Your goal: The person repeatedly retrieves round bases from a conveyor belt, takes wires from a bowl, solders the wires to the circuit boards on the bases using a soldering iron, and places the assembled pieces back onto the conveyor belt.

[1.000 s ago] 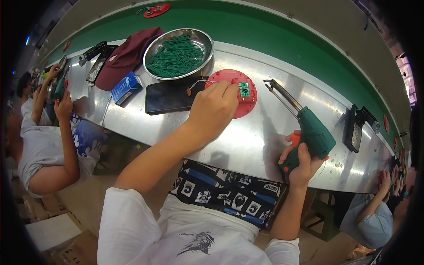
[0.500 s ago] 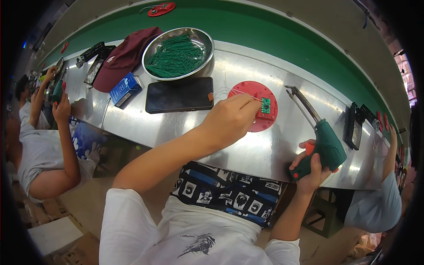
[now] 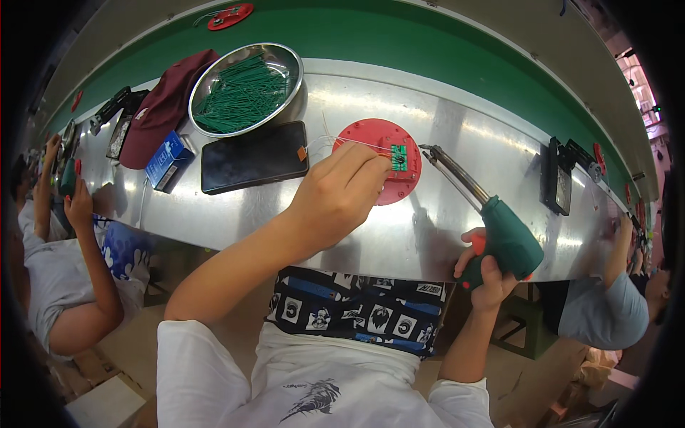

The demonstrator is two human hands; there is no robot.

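Observation:
A round red plate [image 3: 347,133] lies on the metal bench, with a small green circuit board [image 3: 404,162] on its right part. Over the plate's left side, my left hand [image 3: 341,187] is closed in a pinch beside the board. Thin pale wires [image 3: 330,138] run from the left past its fingers to the board; the pinched fingertips partly hide what they grip. My right hand [image 3: 492,282] is wrapped round the handle of a green soldering gun [image 3: 510,235] with a red trigger. Its tip points left, just right of the board and apart from it.
Left on the bench [image 3: 342,250] are a steel bowl [image 3: 294,89] of green wires, a black phone [image 3: 250,160], a blue box [image 3: 168,160] and a maroon cap [image 3: 160,114]. A black stand [image 3: 556,178] stands right. People sit at both sides.
The soldering gun in my right hand has come left, bringing its tip closer to the board. My left hand keeps its pinch at the plate. The whole view has shifted a little.

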